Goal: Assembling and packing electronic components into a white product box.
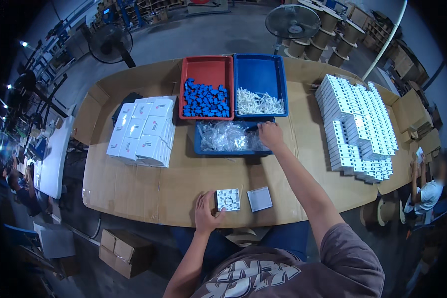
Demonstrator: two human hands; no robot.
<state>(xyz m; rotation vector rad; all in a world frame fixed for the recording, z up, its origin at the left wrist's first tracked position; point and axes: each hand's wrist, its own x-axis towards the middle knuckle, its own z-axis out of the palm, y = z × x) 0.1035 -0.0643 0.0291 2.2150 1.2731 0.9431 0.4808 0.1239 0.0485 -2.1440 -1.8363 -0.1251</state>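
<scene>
One patterned square piece lies near the desk's front edge, left hand touching it, fingers loosely spread; right hand, grip unclear, is over clear bags in a blue tray.

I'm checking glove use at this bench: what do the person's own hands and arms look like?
The left hand and right hand are bare, without gloves or visible jewellery. Both forearms are uncovered. A short, loose, dark grey-brown sleeve covers the upper right arm.
</scene>
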